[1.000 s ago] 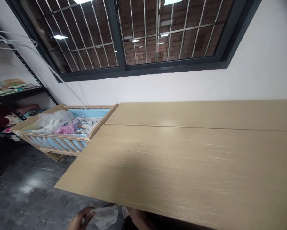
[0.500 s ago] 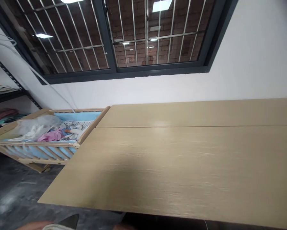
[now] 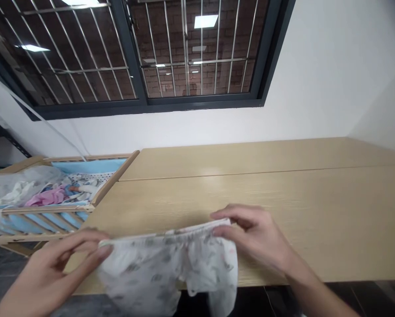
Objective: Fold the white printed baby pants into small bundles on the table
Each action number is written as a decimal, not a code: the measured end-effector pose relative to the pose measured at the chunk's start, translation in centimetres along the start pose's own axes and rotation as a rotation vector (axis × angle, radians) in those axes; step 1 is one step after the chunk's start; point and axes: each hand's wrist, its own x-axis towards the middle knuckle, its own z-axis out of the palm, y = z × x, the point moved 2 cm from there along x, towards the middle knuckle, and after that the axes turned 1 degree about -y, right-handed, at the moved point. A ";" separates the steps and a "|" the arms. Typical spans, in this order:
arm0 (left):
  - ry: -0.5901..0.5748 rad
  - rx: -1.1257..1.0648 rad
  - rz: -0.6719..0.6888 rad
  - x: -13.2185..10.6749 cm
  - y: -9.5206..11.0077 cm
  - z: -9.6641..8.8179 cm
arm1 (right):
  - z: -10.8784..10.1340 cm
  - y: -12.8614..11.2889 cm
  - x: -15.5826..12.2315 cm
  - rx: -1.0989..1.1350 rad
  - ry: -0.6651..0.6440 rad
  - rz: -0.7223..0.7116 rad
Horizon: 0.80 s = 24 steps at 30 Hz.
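Observation:
A small pair of white baby pants (image 3: 151, 268) with a faint print hangs stretched between my hands, over the near edge of the wooden table (image 3: 283, 211). My left hand (image 3: 61, 264) pinches one end of the gathered waistband between thumb and fingers. At the other end, my right hand (image 3: 253, 233) grips the waistband the same way. Both legs of the pants dangle down, slightly blurred, past the table's front edge.
To the left stands a wooden crib (image 3: 114, 180) with a blue lining, holding crumpled clothes, among them a pink cloth (image 3: 48, 196). A dark-framed window (image 3: 147, 105) with metal bars is in the white wall behind. A seam runs along the tabletop.
Both hands have come up into view with the pants held between them; before, only a bit of hand and cloth showed at the bottom edge. The view has turned slightly right.

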 end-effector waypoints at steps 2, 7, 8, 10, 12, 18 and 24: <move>-0.153 -0.067 0.098 2.9 4.0 1.2 | -2.3 0.4 1.6 -0.083 -0.094 0.055; -0.240 -0.135 0.214 9.4 9.3 5.7 | -5.8 4.9 5.9 -0.274 -0.249 0.165; -0.263 -0.125 0.244 10.6 9.4 6.9 | -6.0 6.2 6.8 -0.299 -0.249 0.185; -0.303 -0.079 0.282 12.9 8.9 9.4 | -5.9 9.2 8.6 -0.347 -0.247 0.236; -0.314 -0.027 0.277 15.2 8.2 12.1 | -5.4 12.3 10.2 -0.416 -0.250 0.291; -0.309 0.076 0.166 20.1 7.0 19.8 | -3.3 20.3 13.4 -0.600 -0.183 0.334; -0.258 0.189 0.024 22.1 6.9 23.7 | -2.7 25.3 15.4 -0.661 -0.102 0.344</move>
